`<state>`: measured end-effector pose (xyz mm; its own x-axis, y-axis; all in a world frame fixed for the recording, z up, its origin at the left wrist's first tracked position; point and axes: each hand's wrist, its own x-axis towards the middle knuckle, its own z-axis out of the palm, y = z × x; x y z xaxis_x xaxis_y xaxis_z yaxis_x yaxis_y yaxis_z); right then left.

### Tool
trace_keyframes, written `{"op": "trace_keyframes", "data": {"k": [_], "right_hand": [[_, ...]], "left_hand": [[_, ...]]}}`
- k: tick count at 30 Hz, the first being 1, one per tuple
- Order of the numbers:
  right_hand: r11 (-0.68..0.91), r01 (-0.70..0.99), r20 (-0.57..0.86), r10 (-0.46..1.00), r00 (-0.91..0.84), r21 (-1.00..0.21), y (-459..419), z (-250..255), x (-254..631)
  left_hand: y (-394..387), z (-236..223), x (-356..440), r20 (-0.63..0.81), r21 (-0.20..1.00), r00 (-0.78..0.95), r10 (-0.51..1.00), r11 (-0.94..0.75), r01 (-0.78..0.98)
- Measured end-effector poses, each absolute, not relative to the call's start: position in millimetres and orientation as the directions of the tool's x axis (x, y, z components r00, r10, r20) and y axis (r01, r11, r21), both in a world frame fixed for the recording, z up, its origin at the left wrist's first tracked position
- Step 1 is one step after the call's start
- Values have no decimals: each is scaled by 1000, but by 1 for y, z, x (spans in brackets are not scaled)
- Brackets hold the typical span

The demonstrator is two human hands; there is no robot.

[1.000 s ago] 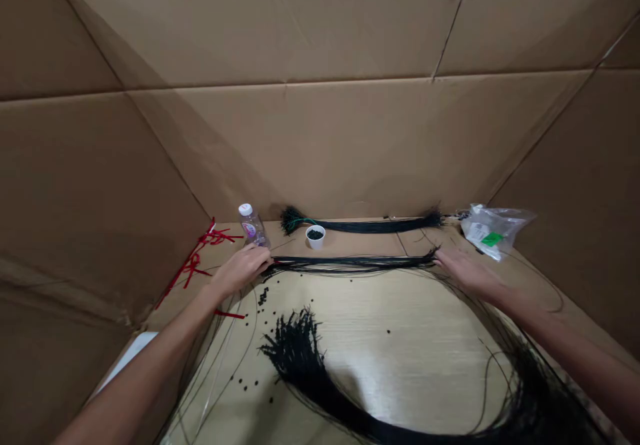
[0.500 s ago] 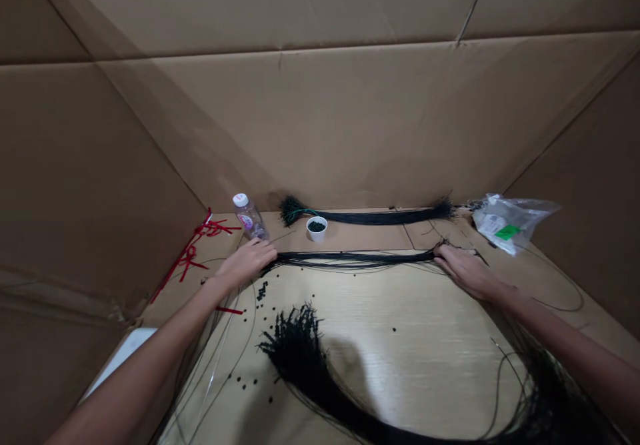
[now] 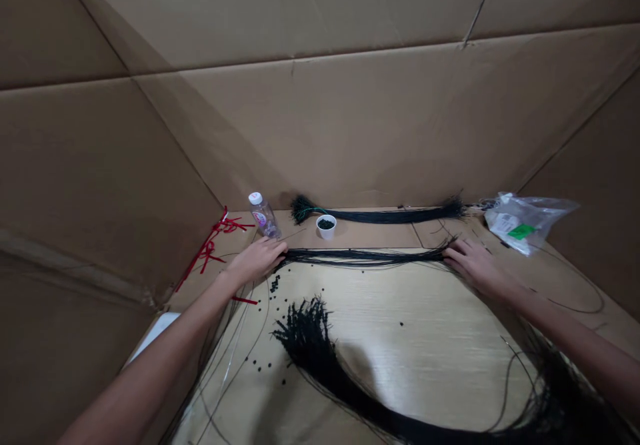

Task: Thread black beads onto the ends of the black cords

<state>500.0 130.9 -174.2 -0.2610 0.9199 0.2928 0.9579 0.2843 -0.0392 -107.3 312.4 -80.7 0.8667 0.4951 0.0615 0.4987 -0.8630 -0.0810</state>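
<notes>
A thin bundle of black strands stretches level across the far edge of the pale board. At its left end my left hand is closed around it. My right hand has its fingers closed on the other end, where a few loose tips stick out. Nearer to me lies a thicker bundle of black strands, its frayed, knobbly end fanned out to the left. Small black beads are scattered on the board, mostly at the left.
Behind the hands stand a white cup of dark beads and a clear bottle. Another tied black bundle lies along the cardboard wall. Red ribbons are at the left, a plastic bag at the right.
The whole view has shifted, so things appear slightly further right. Both hands still hold the thin bundle, and the fingers of my right hand look a little more spread.
</notes>
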Motion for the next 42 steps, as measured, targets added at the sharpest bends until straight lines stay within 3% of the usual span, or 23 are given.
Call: {"op": "trace_keyframes", "data": {"k": [8,11,14,17,19,22,26,28,34,42], "right_hand": [[269,950,448,877,-175,-156,88,-111,452],[281,921,454,881,-134,-272,49,-84,399],[186,763,230,972,-50,-619,4,-68,329],[113,648,71,993,-90,-753,-31,-71,260],[122,668,67,992,-107,-734,-45,-85,224],[203,775,161,978,-133,-598,-54,-115,192],[308,899,281,934,-222,-313,-52,-147,180],[333,911,288,922,-260,-243,-48,-153,181],[353,922,283,911,-300,-157,-36,-151,188],[344,932,269,914,-305,-112,-28,-149,199]], "left_hand": [[285,-46,-113,96,12,805,586,-809,587],[261,-31,-106,126,51,769,627,-778,626],[217,-24,-90,131,94,751,647,-763,640],[153,-26,-67,121,149,772,624,-781,607],[108,-32,-50,102,189,805,584,-806,561],[58,-49,-29,81,286,848,524,-827,484],[39,-76,-14,121,123,898,423,-904,410],[43,-86,-12,142,6,914,380,-924,383],[60,-96,-14,161,-142,948,275,-944,298],[72,-104,-11,175,-165,947,268,-940,297]]}}
